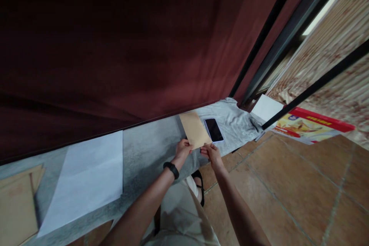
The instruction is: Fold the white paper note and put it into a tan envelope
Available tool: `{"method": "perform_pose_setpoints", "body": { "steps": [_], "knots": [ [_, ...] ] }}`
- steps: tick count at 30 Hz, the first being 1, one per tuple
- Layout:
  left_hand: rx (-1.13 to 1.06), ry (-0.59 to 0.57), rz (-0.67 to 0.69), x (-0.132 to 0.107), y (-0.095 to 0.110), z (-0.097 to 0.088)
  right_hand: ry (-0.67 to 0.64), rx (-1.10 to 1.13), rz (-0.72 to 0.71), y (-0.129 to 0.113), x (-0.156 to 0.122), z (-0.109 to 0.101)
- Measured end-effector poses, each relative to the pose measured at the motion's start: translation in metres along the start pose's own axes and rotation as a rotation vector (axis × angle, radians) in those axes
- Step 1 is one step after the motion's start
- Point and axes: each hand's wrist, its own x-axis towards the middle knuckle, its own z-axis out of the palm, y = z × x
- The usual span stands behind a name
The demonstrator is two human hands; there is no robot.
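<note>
We pinch the near short edge of a flat, matte brown paper envelope [195, 129], left hand [183, 149] at one corner and right hand [211, 151] at the other, fingers pressed together on it. It lies on the wrinkled grey cloth [150, 148] at the table's front edge, just beside a glossy black smartphone [213, 130]. A smooth white paper sheet [86, 180] lies well apart to the left, with bare cloth between. Cardboard pieces [17, 203] sit at the far left. Terracotta floor tiles [288, 184] lie open on the right.
</note>
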Motion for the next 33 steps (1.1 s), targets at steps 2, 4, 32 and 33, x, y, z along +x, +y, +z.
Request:
{"method": "perform_pose_setpoints", "body": {
  "steps": [2,4,32,33],
  "knots": [
    [0.024,0.019,0.014,0.002,-0.001,0.004,-0.002,-0.013,0.003,-0.002,0.001,-0.001],
    [0.047,0.044,0.027,0.004,-0.003,0.007,-0.009,-0.024,0.004,-0.002,0.001,-0.002],
    [0.381,0.096,0.399,-0.074,-0.039,-0.099,0.010,-0.179,-0.168,0.019,-0.011,-0.007],
    [0.492,0.135,0.494,-0.086,-0.045,-0.121,0.004,-0.192,-0.187,0.025,-0.016,-0.003]
  ]
}}
